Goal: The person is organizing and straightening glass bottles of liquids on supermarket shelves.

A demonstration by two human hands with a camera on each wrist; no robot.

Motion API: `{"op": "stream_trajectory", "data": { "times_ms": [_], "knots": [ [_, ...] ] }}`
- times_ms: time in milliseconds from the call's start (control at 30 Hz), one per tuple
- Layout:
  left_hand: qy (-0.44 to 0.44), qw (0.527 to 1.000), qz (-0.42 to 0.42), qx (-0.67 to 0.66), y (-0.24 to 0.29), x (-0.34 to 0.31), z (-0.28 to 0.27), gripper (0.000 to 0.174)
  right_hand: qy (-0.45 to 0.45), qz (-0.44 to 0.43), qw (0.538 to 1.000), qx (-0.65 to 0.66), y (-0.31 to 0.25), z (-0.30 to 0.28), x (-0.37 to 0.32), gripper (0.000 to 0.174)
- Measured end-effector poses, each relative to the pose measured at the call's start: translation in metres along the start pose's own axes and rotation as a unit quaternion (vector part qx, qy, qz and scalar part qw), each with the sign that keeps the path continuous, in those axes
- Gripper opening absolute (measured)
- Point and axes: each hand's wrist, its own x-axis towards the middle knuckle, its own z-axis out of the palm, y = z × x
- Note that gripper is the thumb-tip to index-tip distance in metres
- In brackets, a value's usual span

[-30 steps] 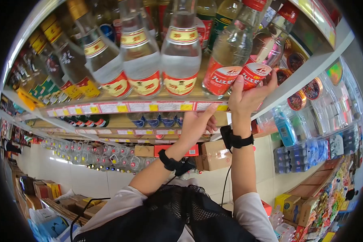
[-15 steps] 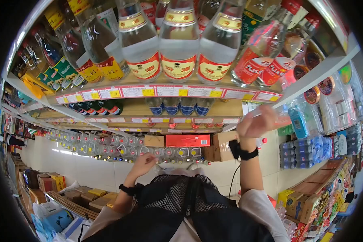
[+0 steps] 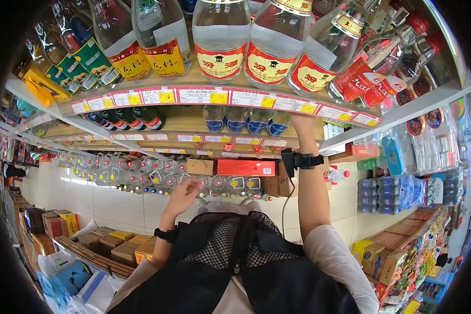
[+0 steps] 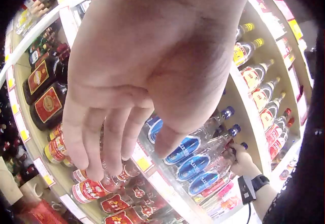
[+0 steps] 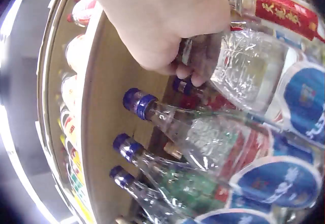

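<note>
My right hand point(image 3: 304, 124) reaches under the price-tag edge of the upper shelf point(image 3: 222, 97). In the right wrist view this hand point(image 5: 162, 26) has its fingers curled round the neck of a clear bottle point(image 5: 254, 66) with a blue label. Beside it stand similar bottles with blue caps point(image 5: 203, 138), leaning in the tilted picture. My left hand point(image 3: 186, 194) is low in front of the body, fingers loosely bent and holding nothing. Seen from the left wrist, the left hand point(image 4: 147, 56) hangs relaxed, away from the blue-label bottles point(image 4: 194, 167) behind it.
Large clear bottles with red and cream labels point(image 3: 220, 57) line the upper shelf. Lower down are a red box point(image 3: 246, 168), a cardboard box point(image 3: 200, 167) and many handled jugs point(image 3: 107, 175) on the floor. Wrapped bottle packs point(image 3: 392, 193) stand at right.
My right hand has gone from a red-label bottle on the upper shelf, down to a blue-label bottle on the shelf below. My left hand has dropped from the shelf edge towards the body.
</note>
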Motion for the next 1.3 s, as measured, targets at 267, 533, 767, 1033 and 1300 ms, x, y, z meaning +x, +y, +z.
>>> {"op": "stream_trajectory", "data": {
  "times_ms": [267,533,767,1033,1300],
  "knots": [
    [-0.01,0.998,0.042,0.048,0.017,0.013,-0.001,0.028,0.007,-0.011,0.996,-0.089,0.043,-0.037,0.006,0.022],
    [-0.015,0.982,0.184,0.027,0.148,0.032,0.049,0.039,0.073,-0.052,0.994,-0.054,0.106,-0.071,0.014,0.02],
    [0.032,0.949,0.315,-0.012,0.221,0.064,0.1,0.058,0.045,-0.045,0.984,-0.164,0.126,-0.086,0.021,0.019],
    [0.029,0.982,0.189,0.012,0.238,0.127,0.107,0.034,0.076,-0.034,0.994,-0.067,0.112,-0.072,0.019,0.022],
    [0.121,0.965,0.231,0.038,0.23,0.15,0.127,0.023,0.074,-0.035,0.997,-0.005,0.11,-0.071,0.021,0.022]
  ]
}}
